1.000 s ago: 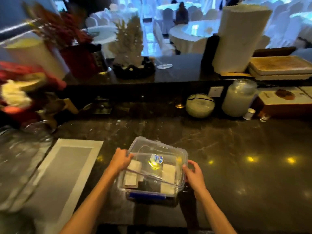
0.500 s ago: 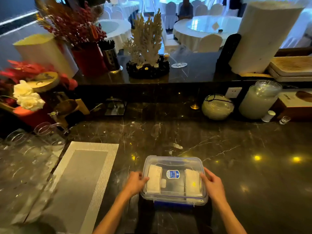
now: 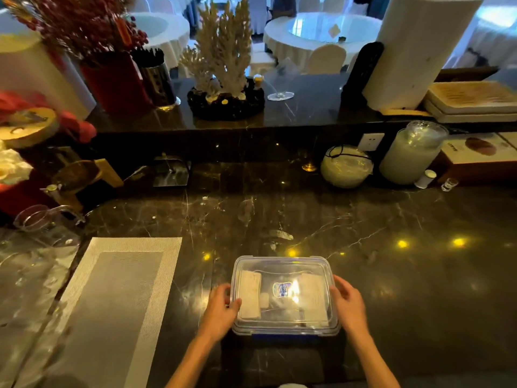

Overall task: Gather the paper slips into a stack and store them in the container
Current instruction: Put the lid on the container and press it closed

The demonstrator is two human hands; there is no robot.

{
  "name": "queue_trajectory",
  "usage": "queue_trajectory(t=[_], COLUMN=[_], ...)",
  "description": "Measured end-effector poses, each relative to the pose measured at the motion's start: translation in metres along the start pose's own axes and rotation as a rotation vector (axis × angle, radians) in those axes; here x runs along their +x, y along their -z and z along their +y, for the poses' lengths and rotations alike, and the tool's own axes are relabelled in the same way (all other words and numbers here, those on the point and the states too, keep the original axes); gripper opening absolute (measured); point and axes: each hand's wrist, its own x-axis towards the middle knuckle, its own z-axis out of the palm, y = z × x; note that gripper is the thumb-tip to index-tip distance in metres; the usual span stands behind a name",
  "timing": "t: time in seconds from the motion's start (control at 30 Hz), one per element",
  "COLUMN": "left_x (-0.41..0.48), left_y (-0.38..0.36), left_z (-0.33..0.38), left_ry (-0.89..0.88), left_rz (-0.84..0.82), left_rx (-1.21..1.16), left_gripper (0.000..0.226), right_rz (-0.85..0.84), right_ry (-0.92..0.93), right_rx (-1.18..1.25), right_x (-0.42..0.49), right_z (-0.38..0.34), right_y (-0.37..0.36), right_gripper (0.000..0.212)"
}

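A clear plastic container (image 3: 284,264) with a clear lid and a blue base edge lies flat on the dark marble counter, near the front edge. Through the lid I see two stacks of pale paper slips, one at the left (image 3: 249,294) and one at the right (image 3: 312,298), with a blue label between them. My left hand (image 3: 221,312) grips the container's left side, thumb on the lid. My right hand (image 3: 348,306) presses against its right side.
A woven grey placemat (image 3: 112,298) lies to the left, with glassware (image 3: 42,233) beyond it. At the back stand a round jar (image 3: 346,166), a tall lidded jar (image 3: 411,152), a small cup (image 3: 425,179) and a box (image 3: 481,158). A raised ledge holds decorations.
The container, tilted up a second ago, now lies flat on the counter with its lid on. Both hands have stayed at its sides.
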Motion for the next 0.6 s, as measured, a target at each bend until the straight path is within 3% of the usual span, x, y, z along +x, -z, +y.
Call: queue_trajectory(t=[0.2, 0.27, 0.4, 0.5, 0.6], left_x=[0.002, 0.003, 0.022, 0.049, 0.081], left_y=[0.002, 0.003, 0.001, 0.000, -0.004], left_z=[-0.004, -0.005, 0.008, 0.039, 0.068], left_ry=[0.032, 0.092, 0.078, -0.145, -0.285], left_rz=[-0.017, -0.057, 0.126, 0.226, 0.172], left_rx=[-0.036, -0.029, 0.260, 0.356, 0.445], left_gripper=[0.046, 0.055, 0.067, 0.049, 0.045], right_rz=[0.000, 0.039, 0.240, 0.079, -0.080], right_ry=[0.006, 0.036, 0.386, 0.548, 0.601], right_rx=[-0.022, -0.130, -0.456, -0.610, -0.927], right_x=[0.000, -0.002, -0.019, -0.032, -0.035], right_z=[0.003, 0.003, 0.004, 0.005, 0.023], right_y=[-0.002, -0.005, -0.013, -0.028, -0.045], right_gripper=[0.040, 0.039, 0.035, 0.044, 0.059])
